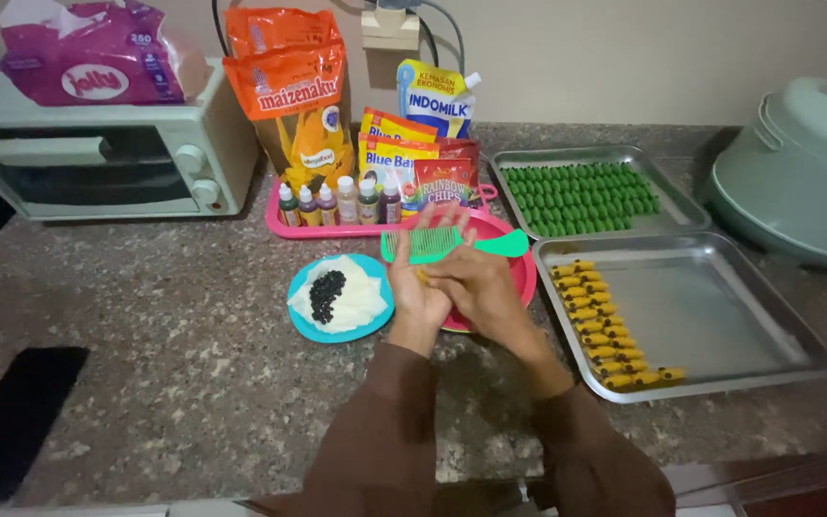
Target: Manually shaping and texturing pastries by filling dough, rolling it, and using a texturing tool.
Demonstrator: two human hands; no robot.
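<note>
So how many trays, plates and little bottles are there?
Metal trays: 2, one with green pieces, one with yellow pieces
Pink tray: 1
Plates: 2, blue, pink
Little bottles: 5
Total: 10

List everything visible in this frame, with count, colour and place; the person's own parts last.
toaster oven: one, pale green, back left of counter
tissue pack: one, purple, on the oven
large pouch: one, orange, upright at back
pink tray: one, holds small bottles and packets
colouring bottles: about five, mixed colours, in pink tray
blue plate: one, holds white paper and dark beads
comb: one, green, across the red plate
red plate: one, under the hands
far metal tray: one, filled with green pieces
near metal tray: one, yellow pieces along left edge
rice cooker: one, pale green, far right
left hand: palm holding yellow dough
right hand: pressed onto left palm
</note>
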